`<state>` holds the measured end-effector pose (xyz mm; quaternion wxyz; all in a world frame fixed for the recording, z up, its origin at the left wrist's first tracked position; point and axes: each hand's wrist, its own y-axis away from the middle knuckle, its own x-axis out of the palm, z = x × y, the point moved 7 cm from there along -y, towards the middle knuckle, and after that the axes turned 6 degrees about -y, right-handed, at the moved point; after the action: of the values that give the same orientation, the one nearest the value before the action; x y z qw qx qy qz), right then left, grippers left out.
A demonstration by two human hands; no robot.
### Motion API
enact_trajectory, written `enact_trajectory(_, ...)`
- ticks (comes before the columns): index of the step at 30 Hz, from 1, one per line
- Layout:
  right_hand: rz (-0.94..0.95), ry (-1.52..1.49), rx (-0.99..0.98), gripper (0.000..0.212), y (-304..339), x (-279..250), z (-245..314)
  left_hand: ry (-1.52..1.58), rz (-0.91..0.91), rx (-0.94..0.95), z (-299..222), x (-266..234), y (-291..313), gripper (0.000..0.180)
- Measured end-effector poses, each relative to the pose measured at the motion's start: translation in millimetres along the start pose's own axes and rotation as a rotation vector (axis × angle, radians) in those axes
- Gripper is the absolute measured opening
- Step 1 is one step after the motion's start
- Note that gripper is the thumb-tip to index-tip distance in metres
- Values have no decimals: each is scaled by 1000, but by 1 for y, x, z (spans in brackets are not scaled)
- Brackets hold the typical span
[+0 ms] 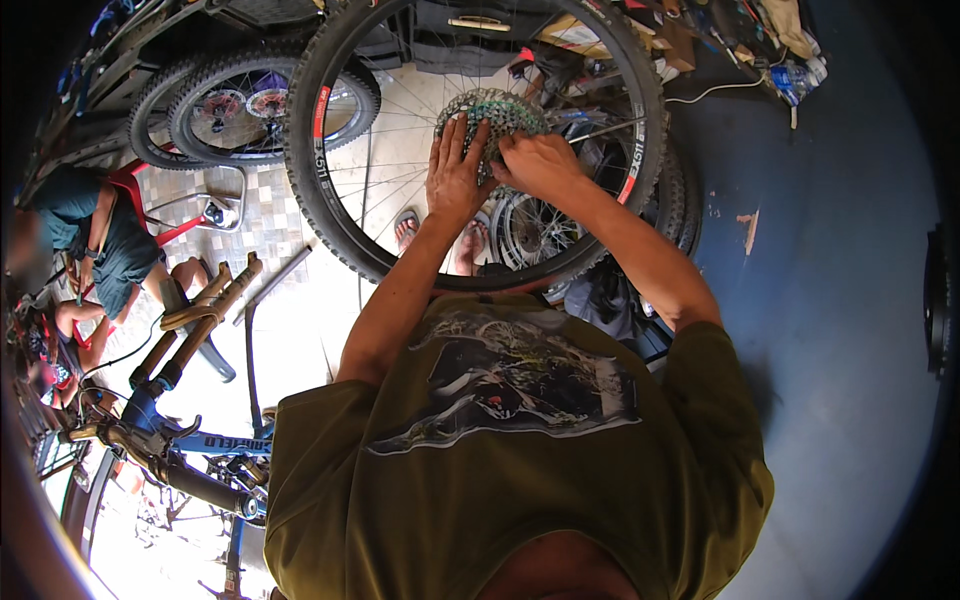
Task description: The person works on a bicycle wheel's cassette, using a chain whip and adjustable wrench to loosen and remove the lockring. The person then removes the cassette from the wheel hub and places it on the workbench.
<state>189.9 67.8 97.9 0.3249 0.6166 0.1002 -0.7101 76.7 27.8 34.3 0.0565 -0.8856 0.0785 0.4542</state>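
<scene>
A bicycle wheel [300, 165] with a black knobby tyre is in front of my chest, with a large cassette [512, 112] of toothed sprockets at its hub. My left hand [456, 175] lies against the cassette's left side, fingers stretched out and pointing away from me. On the right side of the cassette, my right hand [538, 163] is closed, with its fingers curled in at the sprockets. What those fingers grip is hidden. A thin grey bar [612, 128] runs from near my right hand toward the rim; I cannot tell whether the hand touches it.
Two more wheels [185, 125] with disc rotors stand at the far left. A seated person [115, 225] is at the left, beyond a blue bicycle frame [225, 443] with its fork [212, 310]. A spoked wheel [540, 235] stands under mine. At right are a blue wall [830, 300] and a plastic bottle [795, 80].
</scene>
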Motion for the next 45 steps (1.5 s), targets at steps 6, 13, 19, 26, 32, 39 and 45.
enact_trajectory(6, 5, -70, 18, 37, 0, 5, -1, -5, 1, -28, -2, -2, 0, 99)
enact_trajectory(13, -13, -76, 49, 39, -1, -1, -4, -28, 0, -58, -5, -3, -2, 101)
enact_trajectory(19, -43, -68, 106, 38, -1, 2, -2, -40, 10, -66, -4, -3, -2, 102)
enact_trajectory(26, -125, -117, 190, 37, 5, 14, -3, -25, 2, -64, -4, -2, -1, 99)
enact_trajectory(32, -130, -288, 382, 41, 15, 18, -7, -42, -13, -50, -3, -2, -1, 98)
enact_trajectory(39, 28, -961, 446, 46, 38, 29, -35, -24, 20, -49, -7, -1, 1, 105)
enact_trajectory(45, -132, -1150, 184, 40, 48, 29, -37, -38, 25, -56, -6, -3, 0, 111)
